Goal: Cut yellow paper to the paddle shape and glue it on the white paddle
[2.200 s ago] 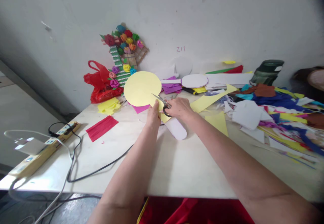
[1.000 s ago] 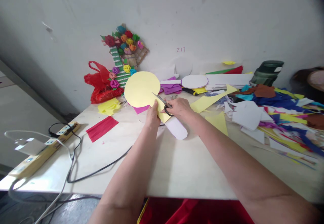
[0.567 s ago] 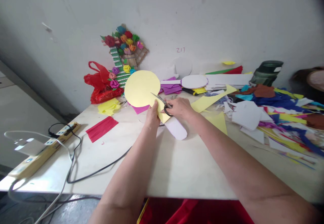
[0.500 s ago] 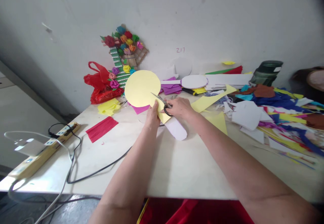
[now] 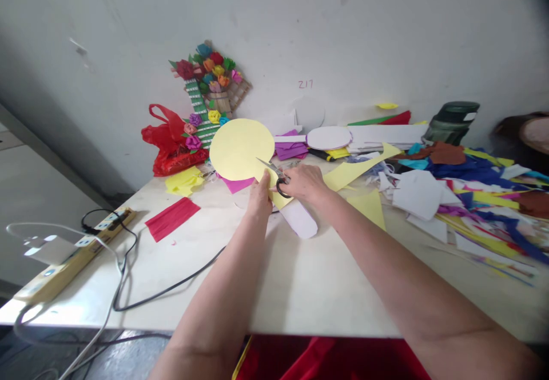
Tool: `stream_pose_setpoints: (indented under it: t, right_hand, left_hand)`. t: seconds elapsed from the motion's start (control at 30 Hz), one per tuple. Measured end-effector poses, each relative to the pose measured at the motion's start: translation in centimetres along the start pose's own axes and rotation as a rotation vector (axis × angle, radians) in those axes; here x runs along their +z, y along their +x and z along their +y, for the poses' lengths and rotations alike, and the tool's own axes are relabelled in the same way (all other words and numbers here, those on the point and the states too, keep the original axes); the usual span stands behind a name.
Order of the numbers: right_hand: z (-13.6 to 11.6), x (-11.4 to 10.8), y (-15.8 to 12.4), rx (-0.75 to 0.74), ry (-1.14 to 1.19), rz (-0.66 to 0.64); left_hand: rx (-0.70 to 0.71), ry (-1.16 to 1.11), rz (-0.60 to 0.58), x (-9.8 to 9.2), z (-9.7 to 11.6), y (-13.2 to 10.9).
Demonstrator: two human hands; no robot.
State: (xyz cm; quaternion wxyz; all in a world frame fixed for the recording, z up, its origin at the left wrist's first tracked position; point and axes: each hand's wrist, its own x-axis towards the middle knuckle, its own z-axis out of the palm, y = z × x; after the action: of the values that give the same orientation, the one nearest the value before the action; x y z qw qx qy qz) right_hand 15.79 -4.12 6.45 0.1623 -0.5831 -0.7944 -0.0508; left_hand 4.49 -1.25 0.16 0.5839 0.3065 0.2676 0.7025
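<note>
My left hand (image 5: 259, 196) pinches a pale yellow paper disc (image 5: 241, 150) by its narrow tail, thumb on top. A pair of scissors with black handles (image 5: 283, 186) is gripped in my right hand (image 5: 305, 182). Their blades point up and left, lying over the yellow paper where the disc meets the tail. A white rounded paper strip (image 5: 300, 221) sticks out below the yellow tail. Just right of my right hand lies a yellow paper offcut (image 5: 358, 171), with another yellow piece (image 5: 369, 207) beneath it.
A power strip (image 5: 77, 254) with cables lies at the left. Nearby are red crepe paper (image 5: 172, 220), yellow crepe paper (image 5: 185, 181) and a red plastic bag (image 5: 169, 142). Paper flowers (image 5: 214, 71) stand against the wall. Colourful scraps (image 5: 480, 197) and a dark green bottle (image 5: 452, 123) are at right.
The yellow disc has tilted slightly and looks a little wider. My hands and the scissors have hardly moved.
</note>
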Motion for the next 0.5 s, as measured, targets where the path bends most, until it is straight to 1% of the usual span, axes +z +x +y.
stream_pose_setpoints:
  t: [0.17,0.33,0.5]
  right_hand:
    - [0.10,0.22,0.10,-0.015,0.006,0.022]
    - [0.22,0.37,0.15,-0.026,0.022,0.050]
    - [0.31,0.33,0.15,-0.028,0.027,0.036]
  left_hand:
    - [0.000,-0.008,0.016,0.03,-0.04,0.02]
    - [-0.040,-0.022,0.001,-0.09,0.04,0.06]
    - [-0.059,-0.035,0.010,-0.16,0.13,0.13]
